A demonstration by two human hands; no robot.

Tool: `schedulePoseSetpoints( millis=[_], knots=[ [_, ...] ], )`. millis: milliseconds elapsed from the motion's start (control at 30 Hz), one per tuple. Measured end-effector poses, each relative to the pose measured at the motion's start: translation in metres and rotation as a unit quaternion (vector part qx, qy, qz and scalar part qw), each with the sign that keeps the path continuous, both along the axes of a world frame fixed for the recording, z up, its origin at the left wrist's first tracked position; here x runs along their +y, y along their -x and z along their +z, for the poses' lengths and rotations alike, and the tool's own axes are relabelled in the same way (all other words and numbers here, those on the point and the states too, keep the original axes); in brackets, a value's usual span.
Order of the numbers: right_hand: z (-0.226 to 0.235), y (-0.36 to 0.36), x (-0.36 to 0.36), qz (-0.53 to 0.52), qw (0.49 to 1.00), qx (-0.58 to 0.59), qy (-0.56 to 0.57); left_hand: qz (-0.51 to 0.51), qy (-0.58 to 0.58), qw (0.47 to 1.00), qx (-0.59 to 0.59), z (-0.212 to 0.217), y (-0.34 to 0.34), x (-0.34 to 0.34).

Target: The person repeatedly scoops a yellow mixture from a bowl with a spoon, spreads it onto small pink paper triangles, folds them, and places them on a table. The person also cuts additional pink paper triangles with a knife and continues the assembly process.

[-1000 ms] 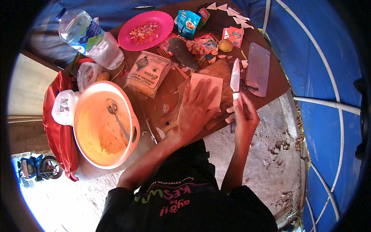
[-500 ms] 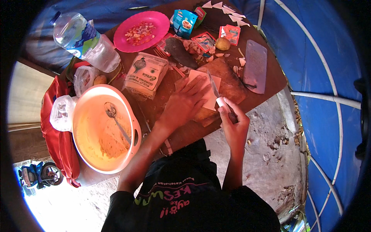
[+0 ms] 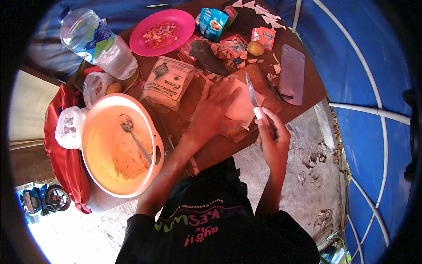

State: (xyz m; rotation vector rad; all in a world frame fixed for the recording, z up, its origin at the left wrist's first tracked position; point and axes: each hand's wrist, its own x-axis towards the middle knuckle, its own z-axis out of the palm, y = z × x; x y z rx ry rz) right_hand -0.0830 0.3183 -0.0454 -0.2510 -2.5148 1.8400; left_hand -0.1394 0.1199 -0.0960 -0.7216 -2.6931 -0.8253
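The right hand (image 3: 273,141) has its fingers wrapped around a white-handled knife (image 3: 253,99), blade lying across a pale, flat sheet (image 3: 241,105) on the brown tabletop (image 3: 303,112). The left hand (image 3: 215,110) presses the sheet flat, fingers spread. To the left stands an orange bowl (image 3: 154,145) holding a spoon (image 3: 132,134). Beyond lie a white rectangular packet (image 3: 169,81), a pink plate (image 3: 161,31), a clear bottle (image 3: 99,42) and small blue and red sachets (image 3: 263,36).
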Motion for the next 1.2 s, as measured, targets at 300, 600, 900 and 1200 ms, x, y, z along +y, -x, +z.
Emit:
schedulePoseSetpoints(
  millis=[300, 600, 900, 1200],
  knots=[
    [0.014, 0.017, -0.012, 0.06, 0.993, 0.03, -0.1, 0.019, -0.015, 1.0, 0.014, -0.004, 0.005, 0.004],
    [0.033, 0.028, -0.019, 0.09, 0.977, 0.095, -0.17, 0.028, 0.014, 0.999, -0.005, -0.009, 0.006, 0.007],
    [0.063, 0.037, -0.023, 0.105, 0.963, -0.016, -0.248, 0.059, 0.01, 0.998, 0.031, -0.006, 0.006, 0.016],
    [0.079, 0.058, -0.028, 0.191, 0.924, 0.02, -0.33, 0.064, 0.017, 0.998, -0.012, 0.0, 0.004, 0.015]
  ],
)
